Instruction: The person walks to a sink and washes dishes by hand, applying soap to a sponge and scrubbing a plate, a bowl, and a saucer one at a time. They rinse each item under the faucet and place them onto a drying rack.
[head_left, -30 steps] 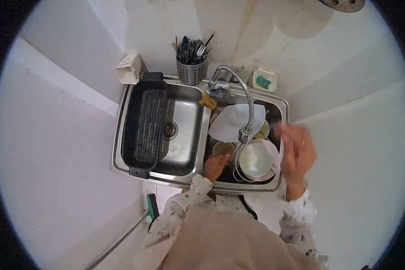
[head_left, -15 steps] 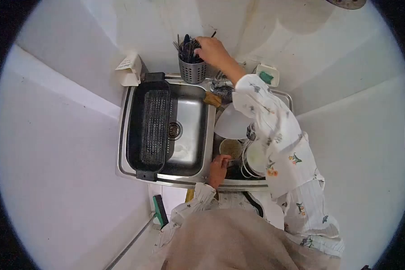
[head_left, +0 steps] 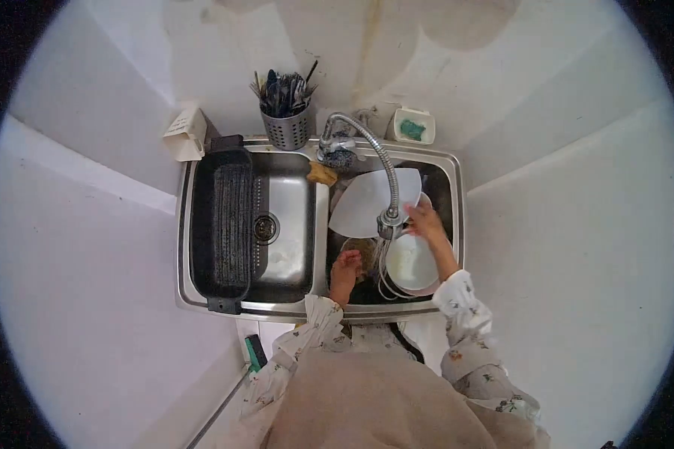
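My left hand (head_left: pixel 344 273) is at the near side of a cup (head_left: pixel 361 248) with brownish contents, in the right basin. Its fingers are closed at the cup's rim. Over the dishes in the same basin, my right hand (head_left: pixel 427 223) has its fingers loosely apart, beside the edge of a large white plate (head_left: pixel 367 200). Below that hand lies a round white bowl (head_left: pixel 410 263). The faucet (head_left: pixel 386 161) curves down over the plate, its nozzle just left of the right hand. My right fingertips are partly blurred.
A long black grill pan (head_left: pixel 232 224) stands in the left basin (head_left: pixel 292 247). Behind the sink are a perforated cutlery holder (head_left: pixel 286 131) full of utensils, a white container (head_left: pixel 186 135) and a dish with a green sponge (head_left: pixel 412 129). A yellowish cloth (head_left: pixel 322 173) lies on the divider.
My right hand has left the cutlery holder and come down to the dishes in the right basin. The left hand stays by the cup. The view has shifted, and the faucet is now uncovered.
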{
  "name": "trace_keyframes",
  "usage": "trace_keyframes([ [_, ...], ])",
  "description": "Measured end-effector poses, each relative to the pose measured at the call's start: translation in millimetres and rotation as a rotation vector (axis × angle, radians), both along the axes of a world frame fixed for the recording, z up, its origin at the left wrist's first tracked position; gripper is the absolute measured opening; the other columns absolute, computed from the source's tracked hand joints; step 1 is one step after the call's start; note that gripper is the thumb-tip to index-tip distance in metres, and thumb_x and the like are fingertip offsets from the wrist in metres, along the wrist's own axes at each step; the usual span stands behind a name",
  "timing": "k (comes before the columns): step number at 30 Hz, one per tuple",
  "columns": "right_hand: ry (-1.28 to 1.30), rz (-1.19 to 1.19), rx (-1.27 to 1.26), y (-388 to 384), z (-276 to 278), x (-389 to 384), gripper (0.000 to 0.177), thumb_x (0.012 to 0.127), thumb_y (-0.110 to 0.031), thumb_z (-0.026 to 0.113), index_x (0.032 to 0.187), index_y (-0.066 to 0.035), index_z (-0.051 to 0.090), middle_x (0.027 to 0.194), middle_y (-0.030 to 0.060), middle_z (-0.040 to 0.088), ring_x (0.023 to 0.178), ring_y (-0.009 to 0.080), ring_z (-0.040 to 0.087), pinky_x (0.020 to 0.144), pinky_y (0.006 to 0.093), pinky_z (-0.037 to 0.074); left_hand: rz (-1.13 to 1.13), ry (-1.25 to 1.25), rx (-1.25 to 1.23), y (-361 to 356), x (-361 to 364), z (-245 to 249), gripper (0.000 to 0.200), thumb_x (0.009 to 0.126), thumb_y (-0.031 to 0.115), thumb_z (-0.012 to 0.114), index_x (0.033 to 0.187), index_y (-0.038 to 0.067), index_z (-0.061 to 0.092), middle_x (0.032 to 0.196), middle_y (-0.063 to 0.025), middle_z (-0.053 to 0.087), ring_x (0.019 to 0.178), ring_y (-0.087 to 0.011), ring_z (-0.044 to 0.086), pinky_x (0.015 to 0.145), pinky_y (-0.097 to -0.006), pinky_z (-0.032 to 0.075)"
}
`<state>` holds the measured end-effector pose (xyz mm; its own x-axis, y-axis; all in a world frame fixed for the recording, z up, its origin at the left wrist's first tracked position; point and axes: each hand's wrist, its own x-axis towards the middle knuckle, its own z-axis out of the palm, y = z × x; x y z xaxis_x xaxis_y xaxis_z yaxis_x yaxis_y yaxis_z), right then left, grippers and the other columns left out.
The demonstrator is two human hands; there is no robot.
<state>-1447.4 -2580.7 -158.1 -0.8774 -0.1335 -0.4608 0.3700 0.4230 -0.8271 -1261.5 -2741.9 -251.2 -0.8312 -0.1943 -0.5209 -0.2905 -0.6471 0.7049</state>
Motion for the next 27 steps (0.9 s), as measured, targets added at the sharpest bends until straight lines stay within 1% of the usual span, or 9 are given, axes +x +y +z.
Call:
trace_keyframes([
  [4,-0.100,-0.095,-0.223,-23,-3,16,0.034,0.085,-0.014,0.050,0.117,-0.002,0.046,0.080,0.0095,0.058,0.070,0.0237,0.062,0.052,0.0337,0.052,0.044,-0.157,0.094,5,-10,41,0.036,0.087,0.036,0.058,0.109,0.009,0.052,0.101,-0.0041,0.056,0.090,-0.0165,0.055,0.081,-0.0360,0.048],
  [11,-0.152,-0.222,-0.424,14,48,45,0.041,0.079,-0.005,0.046,0.120,0.000,0.045,0.098,0.0139,0.059,0.078,0.0261,0.061,0.060,0.0377,0.055,0.172,-0.152,0.429,1,-28,93,0.063,0.082,0.053,0.055,0.126,0.010,0.040,0.112,-0.0079,0.053,0.102,-0.0240,0.053,0.088,-0.0399,0.046],
  [14,-0.229,-0.220,-0.498,41,62,72,0.047,0.078,-0.005,0.048,0.124,0.000,0.041,0.108,0.0146,0.055,0.090,0.0290,0.059,0.063,0.0423,0.056,0.151,0.033,0.530,-2,-28,95,0.065,0.082,0.053,0.056,0.128,0.009,0.039,0.115,-0.0103,0.051,0.108,-0.0244,0.051,0.089,-0.0402,0.045],
  [16,-0.266,-0.218,-0.565,55,70,84,0.052,0.077,-0.007,0.050,0.127,-0.001,0.037,0.115,0.0156,0.052,0.098,0.0316,0.057,0.065,0.0464,0.057,0.169,0.005,0.570,0,-17,111,0.054,0.084,0.037,0.057,0.126,0.009,0.040,0.113,-0.0098,0.052,0.108,-0.0241,0.051,0.087,-0.0403,0.046],
  [18,-0.380,-0.088,-0.548,67,75,87,0.056,0.080,-0.010,0.051,0.133,-0.004,0.034,0.119,0.0128,0.051,0.103,0.0303,0.055,0.071,0.0501,0.054,0.173,-0.060,0.326,6,3,110,0.043,0.081,0.021,0.054,0.121,0.007,0.045,0.108,-0.0067,0.055,0.104,-0.0240,0.053,0.085,-0.0393,0.046],
  [20,-0.437,-0.058,-0.460,81,65,68,0.050,0.083,-0.017,0.053,0.130,-0.005,0.042,0.114,0.0134,0.056,0.099,0.0252,0.057,0.071,0.0449,0.053,0.211,-0.086,0.289,8,17,121,0.041,0.079,0.020,0.053,0.117,0.005,0.046,0.108,-0.0079,0.055,0.100,-0.0240,0.055,0.084,-0.0392,0.047],
  [22,-0.079,0.330,0.290,84,69,25,0.033,0.086,-0.022,0.053,0.114,-0.005,0.057,0.099,0.0145,0.062,0.092,0.0212,0.060,0.065,0.0399,0.051,0.258,-0.117,0.250,3,33,126,0.040,0.078,0.019,0.051,0.114,0.002,0.047,0.109,-0.0091,0.055,0.096,-0.0239,0.057,0.083,-0.0391,0.048],
  [24,0.235,0.246,0.416,68,73,-22,0.025,0.087,-0.023,0.052,0.095,-0.003,0.064,0.087,0.0165,0.062,0.080,0.0264,0.062,0.060,0.0406,0.046,0.328,-0.232,0.193,-4,44,127,0.037,0.078,0.019,0.051,0.111,0.003,0.048,0.103,-0.0084,0.056,0.091,-0.0235,0.058,0.079,-0.0376,0.048],
  [27,0.870,0.297,0.446,30,50,-105,0.021,0.085,-0.022,0.054,0.088,-0.003,0.063,0.085,0.0184,0.060,0.078,0.0359,0.058,0.068,0.0431,0.045,0.384,-0.250,0.075,-4,39,183,0.040,0.077,0.020,0.053,0.112,0.002,0.047,0.105,-0.0088,0.055,0.096,-0.0232,0.054,0.084,-0.0367,0.043],
])
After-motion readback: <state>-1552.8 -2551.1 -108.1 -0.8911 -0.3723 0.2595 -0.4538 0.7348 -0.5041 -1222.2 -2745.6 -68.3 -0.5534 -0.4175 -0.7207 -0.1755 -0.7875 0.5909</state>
